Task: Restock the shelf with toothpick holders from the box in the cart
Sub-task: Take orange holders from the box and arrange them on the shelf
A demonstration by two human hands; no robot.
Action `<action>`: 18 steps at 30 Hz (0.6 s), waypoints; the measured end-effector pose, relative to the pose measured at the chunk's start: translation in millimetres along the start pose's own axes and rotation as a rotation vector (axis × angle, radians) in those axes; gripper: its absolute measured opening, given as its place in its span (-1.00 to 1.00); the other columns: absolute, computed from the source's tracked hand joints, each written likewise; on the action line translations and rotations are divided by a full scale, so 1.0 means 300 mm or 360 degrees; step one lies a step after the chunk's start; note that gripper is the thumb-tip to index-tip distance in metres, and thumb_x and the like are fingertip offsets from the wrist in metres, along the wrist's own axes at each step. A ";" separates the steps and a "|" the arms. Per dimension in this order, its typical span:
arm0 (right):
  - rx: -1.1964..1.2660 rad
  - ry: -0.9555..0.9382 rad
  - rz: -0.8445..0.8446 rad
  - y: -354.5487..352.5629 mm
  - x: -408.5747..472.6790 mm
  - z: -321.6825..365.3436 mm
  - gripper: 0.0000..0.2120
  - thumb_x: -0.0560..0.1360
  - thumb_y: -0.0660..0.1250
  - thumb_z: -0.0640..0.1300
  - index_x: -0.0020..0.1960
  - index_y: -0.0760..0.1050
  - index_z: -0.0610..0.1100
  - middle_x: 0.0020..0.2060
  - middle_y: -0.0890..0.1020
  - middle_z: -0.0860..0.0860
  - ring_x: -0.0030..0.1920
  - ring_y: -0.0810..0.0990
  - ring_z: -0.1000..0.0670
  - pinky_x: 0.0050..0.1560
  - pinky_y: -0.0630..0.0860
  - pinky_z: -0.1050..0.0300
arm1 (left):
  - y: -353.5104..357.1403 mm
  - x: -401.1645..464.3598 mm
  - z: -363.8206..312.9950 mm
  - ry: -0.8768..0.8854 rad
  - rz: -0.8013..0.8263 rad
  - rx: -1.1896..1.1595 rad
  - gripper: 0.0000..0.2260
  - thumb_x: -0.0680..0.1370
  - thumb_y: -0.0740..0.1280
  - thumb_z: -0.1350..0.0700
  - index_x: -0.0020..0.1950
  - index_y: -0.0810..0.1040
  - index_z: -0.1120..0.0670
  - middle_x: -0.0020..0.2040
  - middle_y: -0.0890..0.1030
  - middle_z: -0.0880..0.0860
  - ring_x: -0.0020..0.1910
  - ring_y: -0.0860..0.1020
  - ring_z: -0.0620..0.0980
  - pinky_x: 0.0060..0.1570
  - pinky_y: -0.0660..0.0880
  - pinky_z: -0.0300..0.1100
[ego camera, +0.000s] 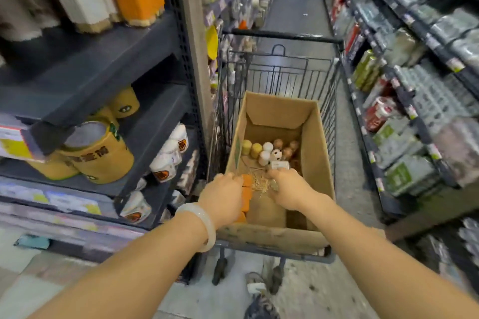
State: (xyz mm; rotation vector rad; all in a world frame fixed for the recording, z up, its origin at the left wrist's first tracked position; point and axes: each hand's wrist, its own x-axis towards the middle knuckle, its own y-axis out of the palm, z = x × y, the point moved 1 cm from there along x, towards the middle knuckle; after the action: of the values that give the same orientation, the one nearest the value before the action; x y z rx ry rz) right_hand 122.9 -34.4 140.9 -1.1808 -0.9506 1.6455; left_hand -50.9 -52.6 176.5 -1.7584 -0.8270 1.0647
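Shop aisle: your left hand (223, 197) rests on the orange holders (246, 190) at the box's (317, 163) near-left wall; right hand (286, 189) is beside them. Finger state unclear.

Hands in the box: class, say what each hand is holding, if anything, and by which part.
Left hand touches the orange item at its upper edge; grip unclear. Right hand is over loose toothpicks; any hold cannot be told.
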 end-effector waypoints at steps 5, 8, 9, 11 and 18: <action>0.0133 0.0024 0.0162 0.103 0.087 -0.082 -0.54 0.50 0.30 -0.14 0.37 0.33 -0.14 0.27 0.43 -0.14 0.29 0.37 -0.19 0.25 0.39 -0.01 | 0.109 0.125 0.008 -0.0129 0.0157 -0.0202 -0.77 0.59 0.22 0.14 0.23 0.43 0.16 0.22 0.47 0.14 0.22 0.42 0.13 0.17 0.37 -0.08; 0.0164 0.0037 0.0289 0.164 0.179 -0.134 -0.56 0.51 0.29 -0.10 0.36 0.34 -0.16 0.30 0.43 -0.15 0.30 0.38 -0.19 0.26 0.37 0.04 | 0.189 0.216 0.014 -0.0265 0.0242 -0.0398 -0.76 0.54 0.29 0.05 0.16 0.50 0.11 0.14 0.52 0.09 0.15 0.49 0.10 0.15 0.46 -0.06; 0.0180 0.0041 0.0334 0.182 0.211 -0.150 -0.58 0.52 0.28 -0.10 0.35 0.35 -0.16 0.30 0.43 -0.16 0.29 0.39 -0.19 0.25 0.38 0.05 | 0.216 0.251 0.017 -0.0304 0.0269 -0.0437 -0.75 0.53 0.30 0.02 0.15 0.51 0.10 0.14 0.53 0.08 0.14 0.50 0.10 0.15 0.47 -0.04; 0.0231 0.0054 0.0427 0.225 0.275 -0.181 -0.59 0.52 0.28 -0.10 0.33 0.36 -0.18 0.30 0.42 -0.19 0.28 0.40 -0.21 0.24 0.39 0.04 | 0.269 0.319 0.025 -0.0405 0.0341 -0.0497 -0.75 0.53 0.30 0.01 0.15 0.50 0.08 0.12 0.53 0.07 0.12 0.50 0.10 0.12 0.48 -0.03; 0.0294 0.0074 0.0716 0.416 0.477 -0.282 -0.51 0.50 0.31 -0.18 0.39 0.29 -0.15 0.27 0.48 -0.14 0.25 0.48 -0.16 0.20 0.46 0.03 | 0.482 0.522 0.065 -0.0764 0.0570 -0.0688 -0.72 0.51 0.31 0.05 0.19 0.46 0.09 0.13 0.53 0.09 0.11 0.51 0.11 0.12 0.50 0.01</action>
State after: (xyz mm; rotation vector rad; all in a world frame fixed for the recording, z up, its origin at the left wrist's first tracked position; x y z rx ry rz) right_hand 153.5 67.4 -37.8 -1.3639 -0.5088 1.9974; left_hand 8.2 33.9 -10.1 -2.0955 -1.1231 1.6875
